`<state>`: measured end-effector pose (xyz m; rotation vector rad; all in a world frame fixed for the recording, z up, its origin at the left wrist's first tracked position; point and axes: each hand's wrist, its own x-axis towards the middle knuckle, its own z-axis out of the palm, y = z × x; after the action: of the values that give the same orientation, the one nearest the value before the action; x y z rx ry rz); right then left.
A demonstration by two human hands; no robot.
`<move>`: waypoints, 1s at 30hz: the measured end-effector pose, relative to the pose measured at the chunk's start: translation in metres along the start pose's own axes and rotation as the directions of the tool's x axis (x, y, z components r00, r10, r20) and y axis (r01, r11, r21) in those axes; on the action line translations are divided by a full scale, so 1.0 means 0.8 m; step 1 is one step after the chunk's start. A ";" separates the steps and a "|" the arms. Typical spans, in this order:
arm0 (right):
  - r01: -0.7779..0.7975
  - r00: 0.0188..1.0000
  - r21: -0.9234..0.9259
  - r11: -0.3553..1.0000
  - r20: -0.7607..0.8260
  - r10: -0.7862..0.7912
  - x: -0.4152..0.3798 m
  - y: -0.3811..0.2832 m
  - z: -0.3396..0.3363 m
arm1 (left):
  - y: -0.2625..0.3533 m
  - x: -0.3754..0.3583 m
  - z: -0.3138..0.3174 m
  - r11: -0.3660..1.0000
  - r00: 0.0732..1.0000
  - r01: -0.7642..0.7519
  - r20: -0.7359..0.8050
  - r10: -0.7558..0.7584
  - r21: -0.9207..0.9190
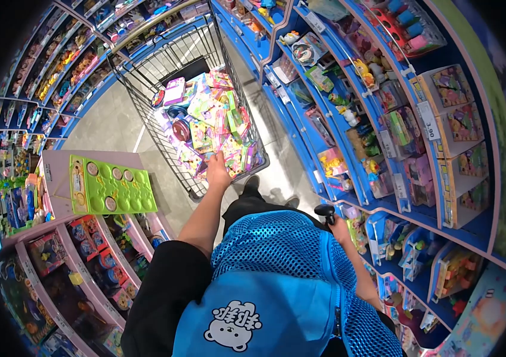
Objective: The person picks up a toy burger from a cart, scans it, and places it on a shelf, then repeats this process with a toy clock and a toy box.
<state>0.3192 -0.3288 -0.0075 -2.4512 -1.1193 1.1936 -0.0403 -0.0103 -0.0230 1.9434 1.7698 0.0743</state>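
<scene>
My left hand (218,171) reaches over the near end of a wire shopping cart (144,121), its fingers drawn together against the pile of colourful packaged toys (208,113) inside. What those fingers grip is too small to make out. Among the pile lie a purple-edged box (174,91) and a round dark red item (181,130). Out to the right, beside the shelf, my right hand (339,229) is closed around a black handheld object with a rounded end (324,210). Its lower part is hidden in the hand.
Blue shelves (300,128) full of toys run close along my right side. At left stands a display stand (52,172) with a green tray (113,185) of round recesses, some holding discs. Grey floor (107,128) shows around the cart.
</scene>
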 end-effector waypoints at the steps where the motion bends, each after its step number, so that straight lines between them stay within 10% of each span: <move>1: -0.007 1.000 0.003 1.000 0.015 0.007 -0.001 -0.007 -0.005 | -0.007 0.005 0.007 1.000 1.000 -0.004 -0.012 0.005 0.020; 12: -0.021 0.999 -0.063 0.998 0.033 0.023 -0.006 -0.035 -0.017 | -0.021 0.031 0.016 0.992 0.985 0.129 0.110 -0.130 0.015; 20: 0.005 0.999 -0.040 0.999 0.043 -0.003 -0.006 -0.008 -0.016 | -0.029 0.022 0.023 0.927 0.979 0.011 -0.186 -0.087 -0.376; 30: 0.104 0.993 -0.090 0.990 0.062 -0.099 0.031 0.025 0.002 | -0.023 0.000 -0.026 0.404 0.975 0.037 -0.055 -0.213 -0.914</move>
<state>0.3383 -0.3251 -0.0328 -2.4075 -1.3276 1.2144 -0.0653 -0.0030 -0.0121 0.9678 1.4283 0.9819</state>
